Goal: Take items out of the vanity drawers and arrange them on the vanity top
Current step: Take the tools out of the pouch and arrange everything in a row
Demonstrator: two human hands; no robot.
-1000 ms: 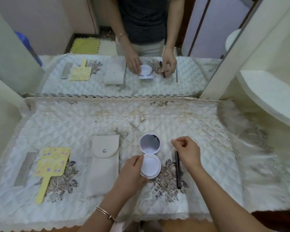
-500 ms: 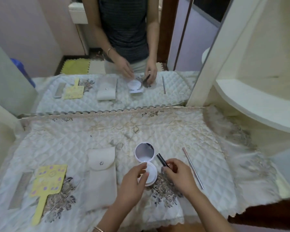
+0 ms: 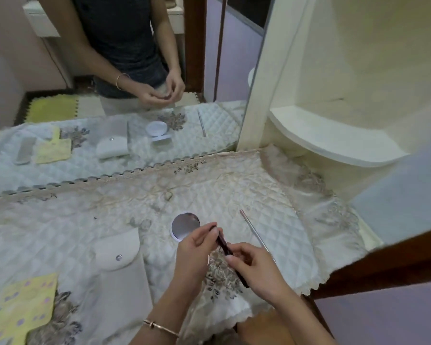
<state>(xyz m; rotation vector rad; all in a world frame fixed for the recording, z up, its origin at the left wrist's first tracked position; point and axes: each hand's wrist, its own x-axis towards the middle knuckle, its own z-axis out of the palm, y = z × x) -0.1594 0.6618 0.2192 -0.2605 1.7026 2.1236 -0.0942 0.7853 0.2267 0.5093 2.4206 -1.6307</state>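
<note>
A slim dark pencil-like stick [image 3: 225, 246] is held above the vanity top between both hands. My left hand [image 3: 193, 255] pinches its upper end and my right hand [image 3: 253, 268] grips its lower part. Just behind my left hand lies an open white compact [image 3: 185, 225] with its round mirror facing up; its lower half is hidden by the hand. A thin silver stick [image 3: 255, 234] lies on the quilted cloth [image 3: 234, 195] to the right of my hands. A white snap pouch [image 3: 121, 272] lies to the left.
A yellow hand mirror [image 3: 23, 310] lies at the lower left. The wall mirror [image 3: 110, 95] stands along the back edge and reflects a person and the items. A curved cream shelf [image 3: 334, 143] juts out at the right. The vanity's wooden front edge [image 3: 383, 267] runs at the right.
My left hand left the compact and took the top of the dark stick, which my right hand lifted off the cloth. The view shifted left and tilted up.
</note>
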